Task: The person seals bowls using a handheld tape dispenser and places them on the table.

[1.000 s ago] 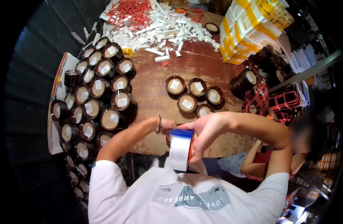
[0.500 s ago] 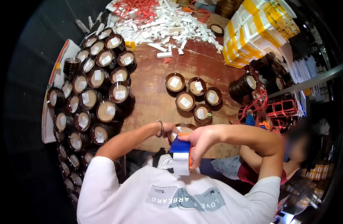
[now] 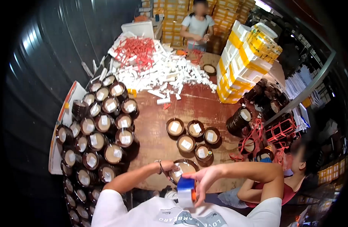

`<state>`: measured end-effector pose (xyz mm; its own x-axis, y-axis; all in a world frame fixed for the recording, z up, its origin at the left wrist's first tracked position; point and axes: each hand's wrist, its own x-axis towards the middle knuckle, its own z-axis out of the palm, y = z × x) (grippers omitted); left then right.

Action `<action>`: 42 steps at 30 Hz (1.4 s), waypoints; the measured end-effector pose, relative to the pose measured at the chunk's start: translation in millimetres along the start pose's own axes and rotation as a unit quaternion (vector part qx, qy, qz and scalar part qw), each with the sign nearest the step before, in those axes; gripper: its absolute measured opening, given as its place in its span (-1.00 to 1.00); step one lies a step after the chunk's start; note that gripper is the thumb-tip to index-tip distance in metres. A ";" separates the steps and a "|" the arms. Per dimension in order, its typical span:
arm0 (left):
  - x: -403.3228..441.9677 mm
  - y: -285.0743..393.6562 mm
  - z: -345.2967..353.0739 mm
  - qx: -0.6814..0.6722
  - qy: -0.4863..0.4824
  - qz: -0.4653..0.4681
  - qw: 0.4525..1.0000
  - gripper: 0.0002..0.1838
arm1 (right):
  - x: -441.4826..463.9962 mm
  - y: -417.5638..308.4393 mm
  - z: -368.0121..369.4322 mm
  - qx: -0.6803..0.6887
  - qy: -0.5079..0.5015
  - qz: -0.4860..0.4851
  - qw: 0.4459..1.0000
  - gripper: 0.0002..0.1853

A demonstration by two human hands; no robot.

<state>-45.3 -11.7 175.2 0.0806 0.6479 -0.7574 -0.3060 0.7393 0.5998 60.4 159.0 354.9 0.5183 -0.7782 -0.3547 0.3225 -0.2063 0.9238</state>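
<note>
My left hand (image 3: 168,167) grips the left rim of a round, glossy dark-brown dish stack (image 3: 187,165) with a pale tan top face and a white label. In my right hand (image 3: 205,181) is a packing tape dispenser (image 3: 186,189), with a blue plate, orange parts and a wide roll of tape. It sits just in front of my shirt, at the near edge of the dish stack. Beyond lie several similar labelled dish stacks (image 3: 186,143) grouped on the wooden table (image 3: 151,125). The fingers under the dispenser are partly hidden.
Many labelled dish stacks (image 3: 114,153) crowd the left side. White foam pieces (image 3: 162,72) and red strapping (image 3: 134,53) pile up at the back. Taped foam boxes (image 3: 242,64) rise at back right. One person (image 3: 198,28) stands behind; another person (image 3: 291,178) sits at right.
The view has tilted up, bringing the person at the back into sight. The dispenser has shifted slightly, showing more of the near dish stack. My left hand stays at its rim.
</note>
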 end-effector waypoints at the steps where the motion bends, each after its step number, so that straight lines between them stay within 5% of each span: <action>1: -4.3 1.5 -0.2 0.042 0.020 0.028 0.999 -0.57 | 3.1 6.2 -1.0 0.005 -0.002 0.004 1.000 -0.23; 4: -22.2 -0.6 2.9 0.008 0.036 0.099 0.994 -0.57 | 1.9 25.8 -5.9 0.114 -0.044 0.032 0.992 -0.30; 5: -23.1 -8.5 -1.7 -0.012 0.037 0.120 0.992 -0.58 | 6.2 27.8 -12.3 0.045 -0.076 0.017 0.996 -0.39; 10: -54.8 -9.1 -2.6 -0.044 0.121 0.155 0.980 -0.76 | 20.4 34.7 -41.9 0.065 -0.341 0.002 0.938 -0.41; 15: -47.1 -17.0 -25.7 -0.030 0.190 0.202 0.960 -0.70 | 28.2 43.5 -52.7 0.238 -0.348 0.044 0.906 -0.04; 19: -114.7 47.5 14.7 -0.006 0.259 0.285 0.923 -0.71 | 52.3 -3.2 -98.4 0.200 -0.377 0.111 0.898 -0.35; 21: -110.0 25.2 25.3 0.005 0.275 0.285 0.918 -0.71 | 80.2 -2.2 -120.6 0.165 -0.402 0.109 0.894 -0.47; 23: -84.8 0.8 13.6 0.013 0.267 0.243 0.932 -0.73 | 95.9 14.1 -133.7 0.464 -0.373 0.347 0.725 -0.55; 25: -81.3 -3.1 31.6 -0.125 0.270 0.288 0.910 -0.69 | 115.9 31.8 -148.2 0.682 -0.279 0.531 0.417 -0.58; 26: -76.5 -7.7 25.2 -0.125 0.271 0.292 0.909 -0.70 | 119.2 31.3 -137.7 0.702 -0.173 0.656 0.215 -0.67; 28: -88.9 0.3 27.9 -0.147 0.268 0.334 0.892 -0.75 | 129.4 35.7 -125.2 0.675 -0.123 0.724 0.062 -0.71; 29: -110.3 17.1 39.3 -0.089 0.321 0.327 0.884 -0.76 | 123.4 40.1 -119.9 0.713 -0.140 0.687 -0.001 -0.62; 30: -128.2 32.3 49.4 -0.031 0.374 0.322 0.869 -0.76 | 123.1 35.4 -119.0 0.742 -0.192 0.643 -0.004 -0.53; 32: -132.8 30.7 49.6 0.037 0.442 0.331 0.833 -0.71 | 130.5 23.3 -123.0 0.719 -0.140 0.667 -0.136 -0.48; 33: -136.9 33.7 50.4 0.065 0.466 0.310 0.826 -0.70 | 140.7 15.6 -124.9 0.718 -0.136 0.668 -0.140 -0.48; 35: -136.7 37.4 48.0 0.094 0.509 0.282 0.808 -0.69 | 164.3 2.9 -126.1 0.586 0.033 0.751 -0.302 -0.44; 36: -134.1 35.8 46.3 0.094 0.527 0.272 0.799 -0.69 | 172.1 1.5 -119.1 0.587 0.036 0.750 -0.303 -0.44; 38: -130.9 31.1 40.2 0.087 0.540 0.258 0.797 -0.69 | 181.3 -4.7 -99.3 0.240 0.207 0.764 -0.562 -0.47; 40: -124.8 21.7 31.0 0.069 0.539 0.253 0.801 -0.71 | 167.9 -7.6 -79.2 0.206 0.135 0.803 -0.543 -0.42; 42: -116.8 16.5 29.0 0.054 0.548 0.265 0.791 -0.70 | 155.2 -6.9 -71.2 0.184 0.113 0.751 -0.624 -0.44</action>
<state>-32.3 -69.8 281.0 -0.9215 0.3679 -0.1248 0.0669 0.4668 0.8818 195.0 81.9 283.2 -0.6986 0.0564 -0.7133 0.4914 -0.6868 -0.5356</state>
